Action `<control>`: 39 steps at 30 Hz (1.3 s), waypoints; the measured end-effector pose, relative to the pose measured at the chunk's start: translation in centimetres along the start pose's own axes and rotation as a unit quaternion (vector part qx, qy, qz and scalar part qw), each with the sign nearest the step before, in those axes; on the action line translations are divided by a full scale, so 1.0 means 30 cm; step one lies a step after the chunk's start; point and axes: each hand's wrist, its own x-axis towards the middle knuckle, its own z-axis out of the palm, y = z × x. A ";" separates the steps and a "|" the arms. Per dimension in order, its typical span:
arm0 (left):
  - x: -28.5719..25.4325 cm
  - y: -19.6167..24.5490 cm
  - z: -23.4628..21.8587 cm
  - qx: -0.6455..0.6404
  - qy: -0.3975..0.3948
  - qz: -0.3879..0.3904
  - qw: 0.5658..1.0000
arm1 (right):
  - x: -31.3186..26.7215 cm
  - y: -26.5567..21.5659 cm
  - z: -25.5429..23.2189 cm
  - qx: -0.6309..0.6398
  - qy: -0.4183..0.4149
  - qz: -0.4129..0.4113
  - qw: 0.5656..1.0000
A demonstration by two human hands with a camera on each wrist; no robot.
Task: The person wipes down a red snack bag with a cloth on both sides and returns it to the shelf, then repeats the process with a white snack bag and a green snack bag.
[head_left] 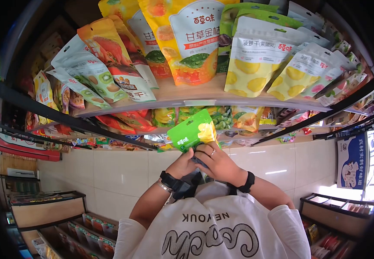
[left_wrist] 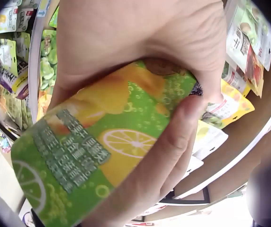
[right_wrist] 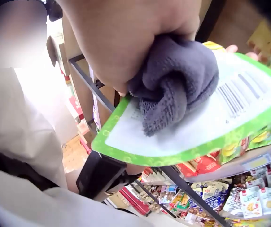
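A green snack pouch [head_left: 197,126] with yellow fruit printed on it is held in front of the chest. My left hand [head_left: 182,165] grips it by one edge; in the left wrist view the thumb and fingers wrap around the pouch [left_wrist: 81,161]. Bunched in my right hand [head_left: 222,165] is a dark grey cloth [right_wrist: 180,78]. It lies against the pouch's white label [right_wrist: 211,130], beside a printed barcode. Fingertips [right_wrist: 232,48] of the left hand show at the pouch's far edge in the right wrist view.
Ahead, an upper shelf [head_left: 182,94] carries upright snack pouches, including a large yellow one [head_left: 191,56] and a pineapple one [head_left: 251,64]. Lower shelves hold more packets [head_left: 221,117]. Display racks [head_left: 49,211] stand behind on both sides, with tiled floor [head_left: 118,172] between.
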 end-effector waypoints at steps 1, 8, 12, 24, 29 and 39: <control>0.010 0.012 0.026 -0.010 -0.001 0.007 1.000 | 0.001 0.012 -0.005 -0.016 0.002 -0.014 1.000; 0.031 0.024 0.027 -0.003 0.091 -0.013 0.996 | 0.033 0.075 -0.074 -0.138 0.126 0.041 0.982; 0.035 0.027 0.038 0.083 0.084 0.010 0.993 | 0.050 0.049 -0.076 -0.130 0.189 0.094 0.969; 0.065 0.022 0.096 0.239 0.096 0.037 0.966 | 0.057 0.022 -0.032 -0.096 0.122 0.028 0.988; 0.051 0.057 0.080 0.250 0.046 -0.035 0.966 | 0.108 0.075 -0.117 -0.189 0.182 0.135 0.956; 0.042 0.062 0.078 0.188 0.086 -0.016 0.978 | 0.097 0.070 -0.079 -0.163 0.161 0.123 0.966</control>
